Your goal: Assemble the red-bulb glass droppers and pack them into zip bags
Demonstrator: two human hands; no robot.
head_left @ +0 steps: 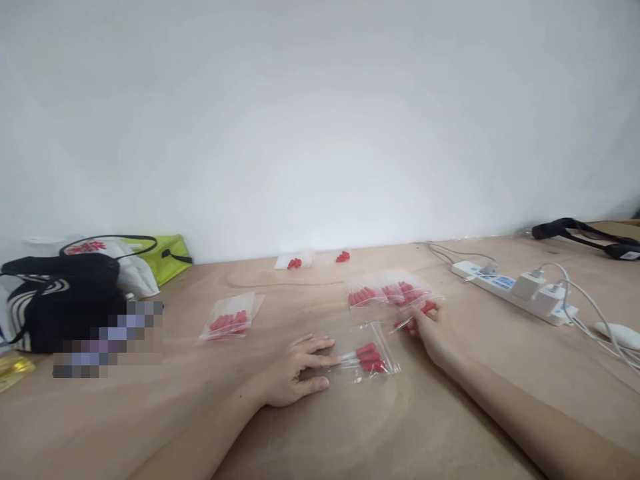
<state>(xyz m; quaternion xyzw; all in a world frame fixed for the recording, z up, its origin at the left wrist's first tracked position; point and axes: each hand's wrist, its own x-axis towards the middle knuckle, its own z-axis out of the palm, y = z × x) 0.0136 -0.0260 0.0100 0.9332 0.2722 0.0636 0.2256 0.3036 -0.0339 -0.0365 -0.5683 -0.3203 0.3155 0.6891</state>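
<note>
My left hand (300, 373) lies with its fingers spread, the fingertips on the left end of a clear zip bag (357, 350). Inside that bag are several red-handled tools (371, 358) with pale shafts pointing left. My right hand (431, 328) is closed on a red-handled tool (427, 307), whose thin shaft points down to the left, just right of the bag. Behind my right hand lie overlapping clear bags (387, 289) with more red handles. Another filled bag (233, 317) rests to the left of my left hand.
Two small bags with red pieces (295, 263) (343, 257) lie near the wall. A power strip (515, 291) with plugs and cables is at the right, beside a white mouse (619, 335). At the left are a black bag (70, 300) and a green bag (170, 260).
</note>
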